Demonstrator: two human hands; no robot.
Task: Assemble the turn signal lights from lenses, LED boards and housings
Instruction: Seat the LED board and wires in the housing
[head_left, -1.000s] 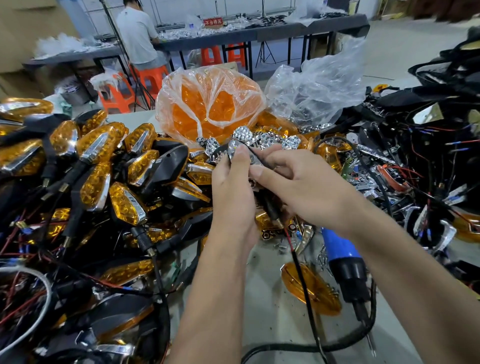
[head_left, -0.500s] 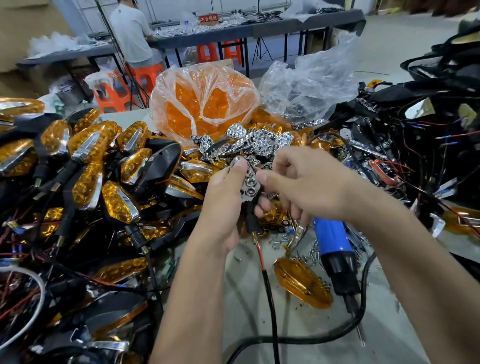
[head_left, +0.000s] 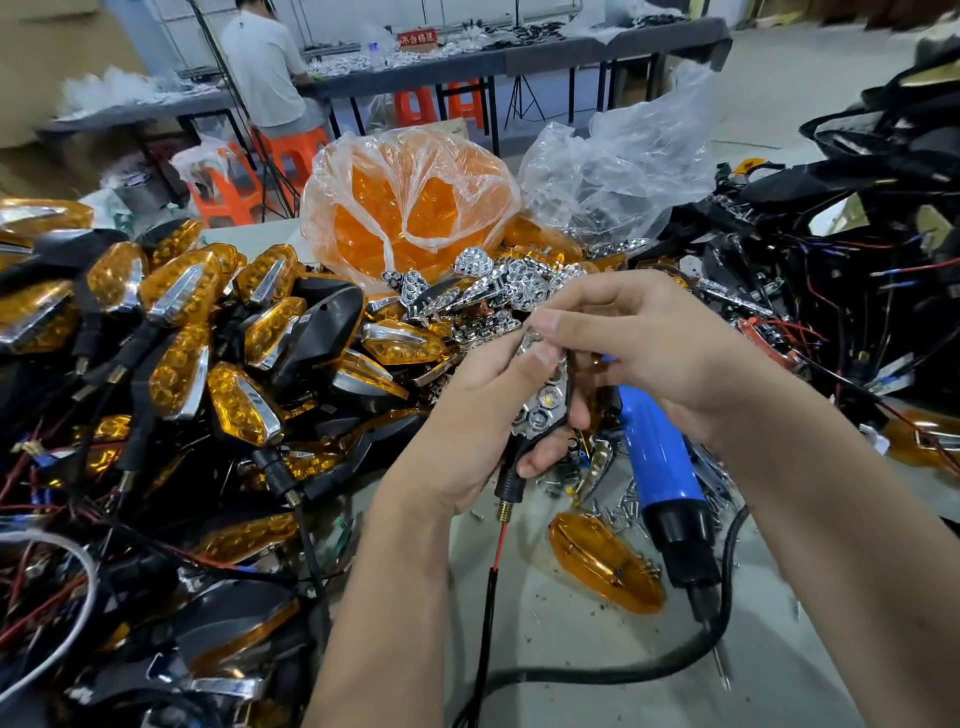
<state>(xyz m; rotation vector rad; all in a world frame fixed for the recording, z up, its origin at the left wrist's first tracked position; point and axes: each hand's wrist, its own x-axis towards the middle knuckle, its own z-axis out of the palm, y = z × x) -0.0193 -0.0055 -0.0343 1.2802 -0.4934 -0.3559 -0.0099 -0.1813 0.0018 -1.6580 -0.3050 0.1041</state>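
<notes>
My left hand (head_left: 470, 421) grips a black turn signal housing (head_left: 540, 410) with a chrome reflector and LEDs seated in it; its threaded stem and red and black wires hang below. My right hand (head_left: 639, 343) pinches the top end of the chrome reflector from above. A loose amber lens (head_left: 605, 564) lies on the table just below the hands. Behind the hands sits a heap of chrome reflectors (head_left: 498, 291). A clear bag of amber lenses (head_left: 410, 208) stands further back.
A big pile of finished amber signals (head_left: 182, 338) fills the left. Black housings with wires (head_left: 841, 291) are heaped on the right. A blue electric screwdriver (head_left: 662, 483) lies by loose screws (head_left: 618, 512), with its black cable across the table front. A person (head_left: 262, 67) sits at a far table.
Both hands and the housing have come lower and nearer to me. My right fingers have closed in on the top of the reflector.
</notes>
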